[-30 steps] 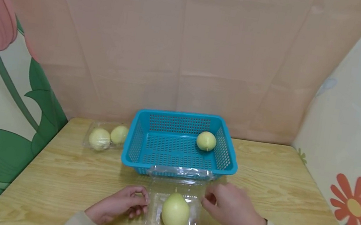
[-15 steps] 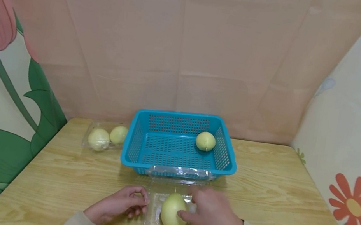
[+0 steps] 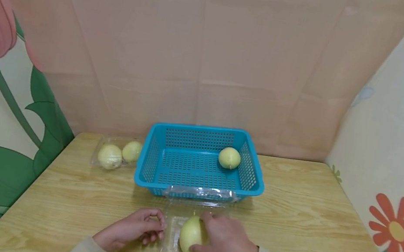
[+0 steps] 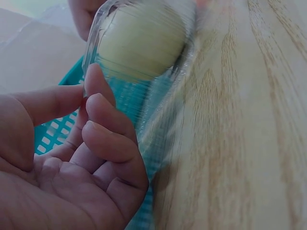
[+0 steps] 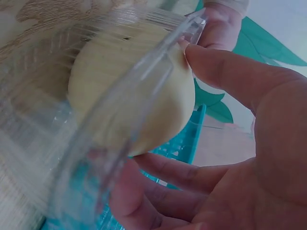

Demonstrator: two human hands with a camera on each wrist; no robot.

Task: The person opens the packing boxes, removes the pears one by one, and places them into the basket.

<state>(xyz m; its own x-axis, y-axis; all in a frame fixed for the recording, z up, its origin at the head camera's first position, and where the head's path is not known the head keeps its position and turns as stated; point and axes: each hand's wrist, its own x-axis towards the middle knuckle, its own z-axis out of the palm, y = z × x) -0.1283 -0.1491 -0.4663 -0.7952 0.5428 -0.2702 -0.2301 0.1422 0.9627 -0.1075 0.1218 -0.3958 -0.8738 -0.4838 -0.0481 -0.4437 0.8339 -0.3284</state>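
Nearest, in front of the blue basket (image 3: 187, 168), the left hand (image 3: 138, 227) pinches the edge of a clear container (image 3: 174, 229), thumb tip meeting a fingertip there while the other fingers curl loosely around nothing. That light hold presumably keeps so thin a box from sliding. The right hand (image 3: 227, 242) has its thumb and fingers spread to the width of a pale yellow-green pear (image 3: 190, 235) and bent about it, thumb toward the end farther from the basket; how firmly they press I cannot tell. The pear lies in the container in front of the basket, probably gripped from the side because the walls rise close around it. The container's lid (image 3: 202, 193) stands folded back toward the basket's front wall, likely to leave the inside free to reach; whether it touches the basket is unclear. Inside the basket, against its right side, sits one more fruit (image 3: 229, 158), perhaps resting there because the wall stops it rolling. Beside the basket's left side, a second clear container (image 3: 120, 141) holds two fruits side by side, apparently set off to leave working room before the basket. Behind the basket hangs a creased pinkish cloth (image 3: 236, 61).
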